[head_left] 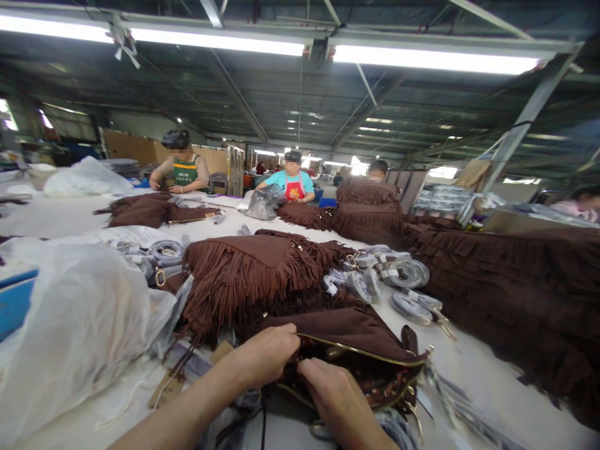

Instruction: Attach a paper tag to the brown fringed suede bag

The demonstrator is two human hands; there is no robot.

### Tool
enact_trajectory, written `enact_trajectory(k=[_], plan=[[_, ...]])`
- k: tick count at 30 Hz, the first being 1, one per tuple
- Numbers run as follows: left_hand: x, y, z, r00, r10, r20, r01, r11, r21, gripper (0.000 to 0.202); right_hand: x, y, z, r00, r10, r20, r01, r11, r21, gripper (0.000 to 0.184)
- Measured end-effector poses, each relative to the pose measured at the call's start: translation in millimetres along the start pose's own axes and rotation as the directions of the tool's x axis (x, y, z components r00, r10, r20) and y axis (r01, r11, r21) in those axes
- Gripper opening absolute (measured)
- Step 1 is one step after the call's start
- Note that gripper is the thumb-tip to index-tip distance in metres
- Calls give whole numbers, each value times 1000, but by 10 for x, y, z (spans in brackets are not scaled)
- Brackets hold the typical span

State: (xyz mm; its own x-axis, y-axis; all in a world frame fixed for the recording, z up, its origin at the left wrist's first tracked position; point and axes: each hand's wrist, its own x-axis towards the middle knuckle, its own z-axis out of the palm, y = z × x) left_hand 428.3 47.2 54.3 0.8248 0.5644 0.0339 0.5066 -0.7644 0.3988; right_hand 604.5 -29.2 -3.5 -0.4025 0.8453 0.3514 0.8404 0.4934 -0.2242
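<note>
A brown fringed suede bag (356, 340) lies open in front of me on the white table (473, 369), its gold zipper edge showing. My left hand (265, 353) is closed on the bag's near left rim. My right hand (330, 390) is curled over the open mouth, fingers tucked inside against the patterned lining. Another fringed brown bag (248, 275) lies just behind it.
Clear plastic bags (79, 325) pile at my left. Wrapped straps with metal clasps (398, 275) lie mid-table. Stacks of brown fringed bags (515, 287) fill the right side. Three people work at the far end, one in a green apron (182, 172), one in a red apron (293, 184).
</note>
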Motion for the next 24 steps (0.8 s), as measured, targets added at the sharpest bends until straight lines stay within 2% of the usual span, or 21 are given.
enact_trajectory(k=[3,5,6,8,11,13,16,18,23,24], plan=[[-41,15,-75,1000,4,21,-5,1000,12,21,12,-6,-103,1000,18,-22,-16,996,89,21],[-81,45,-181,999,44,28,-44,999,-16,16,13,-4,-225,995,79,-52,-64,966,251,15],[-100,74,-241,997,70,18,-69,997,-27,16,8,2,-296,988,145,-51,-116,922,369,11],[-128,165,-341,994,103,-26,-103,995,-5,17,-20,21,-434,955,294,24,-243,739,628,7],[-141,349,-383,993,86,-83,-77,992,102,21,-96,52,-564,897,374,234,-381,390,838,28],[-137,459,-333,996,47,-77,-35,989,144,24,-154,64,-580,860,367,355,-461,258,849,42],[-138,565,-215,999,-12,-47,18,990,141,29,-220,77,-545,812,366,455,-536,155,830,53],[-145,597,-152,998,-43,-39,46,996,81,30,-247,88,-527,813,369,451,-518,103,849,52],[-152,590,-72,988,-149,-40,146,986,-75,16,-276,109,-575,859,276,431,-405,-148,902,40],[-152,577,-62,986,-160,-39,156,984,-88,15,-275,109,-596,871,258,418,-384,-173,907,41]])
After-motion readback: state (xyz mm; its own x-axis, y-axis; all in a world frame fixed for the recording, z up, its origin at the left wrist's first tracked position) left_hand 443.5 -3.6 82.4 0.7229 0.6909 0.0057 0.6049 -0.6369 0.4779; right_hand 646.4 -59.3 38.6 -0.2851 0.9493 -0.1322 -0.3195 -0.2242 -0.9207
